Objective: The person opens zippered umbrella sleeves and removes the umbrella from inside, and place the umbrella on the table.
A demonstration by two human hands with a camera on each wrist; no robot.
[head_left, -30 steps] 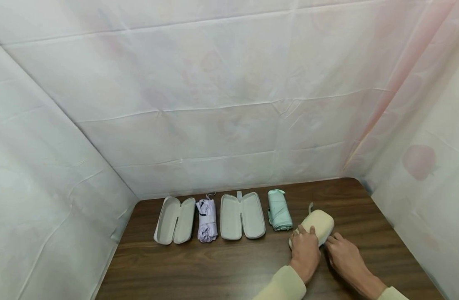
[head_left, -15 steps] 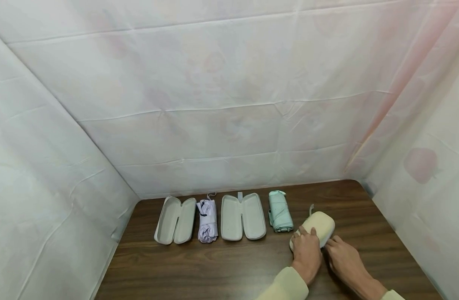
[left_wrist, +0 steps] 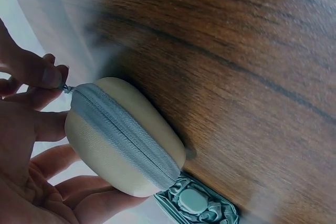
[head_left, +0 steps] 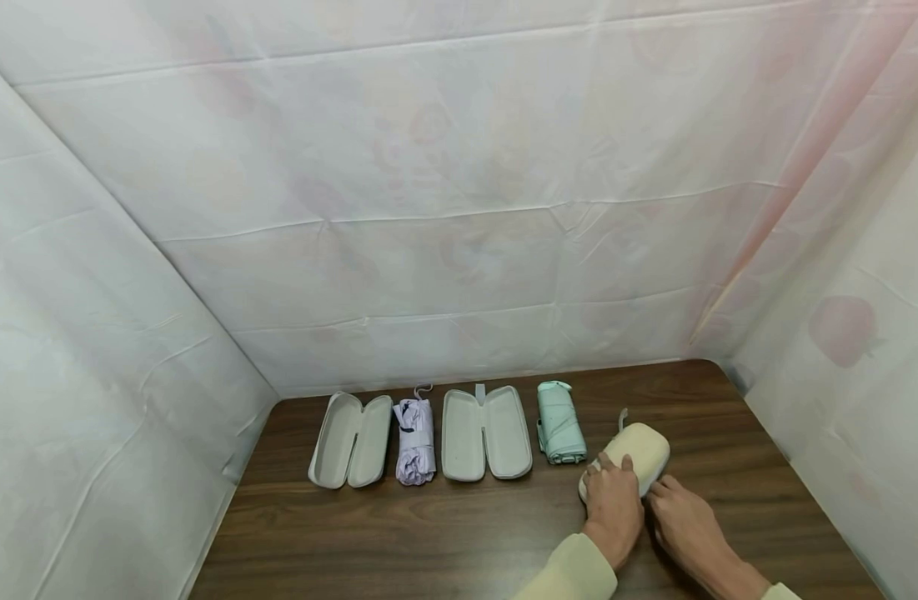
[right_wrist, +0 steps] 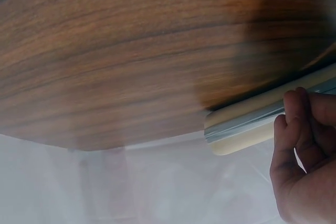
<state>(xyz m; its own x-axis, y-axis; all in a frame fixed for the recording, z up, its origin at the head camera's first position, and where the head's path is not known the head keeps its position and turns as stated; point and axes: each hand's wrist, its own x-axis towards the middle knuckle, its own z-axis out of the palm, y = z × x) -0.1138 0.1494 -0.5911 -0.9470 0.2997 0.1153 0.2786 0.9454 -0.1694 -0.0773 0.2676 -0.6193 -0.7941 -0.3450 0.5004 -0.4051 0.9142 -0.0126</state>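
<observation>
A cream zippered case (head_left: pixel 642 450) with a grey zipper band lies closed-looking at the right of the table. My left hand (head_left: pixel 614 504) holds it from above, fingers over the top and thumb at its near end. In the left wrist view, that hand's fingers (left_wrist: pixel 100 205) curl along the side of the case (left_wrist: pixel 126 135). My right hand (head_left: pixel 687 521) is at the case's right side, its thumb and finger pinching the zipper pull (left_wrist: pixel 65 88). The right wrist view shows the right hand (right_wrist: pixel 310 156) against the grey zipper band (right_wrist: pixel 241 123).
Left of the case lies a mint folded umbrella (head_left: pixel 560 423). Farther left are an opened pale case (head_left: pixel 507 433), a lilac folded umbrella (head_left: pixel 415 442) and another opened case (head_left: pixel 370 446). Pale printed sheets (head_left: pixel 428 275) hang behind and beside the brown table (head_left: pixel 398 550).
My right hand has slid slightly toward me along the case's side. The left hand keeps its hold, and the other things stay put.
</observation>
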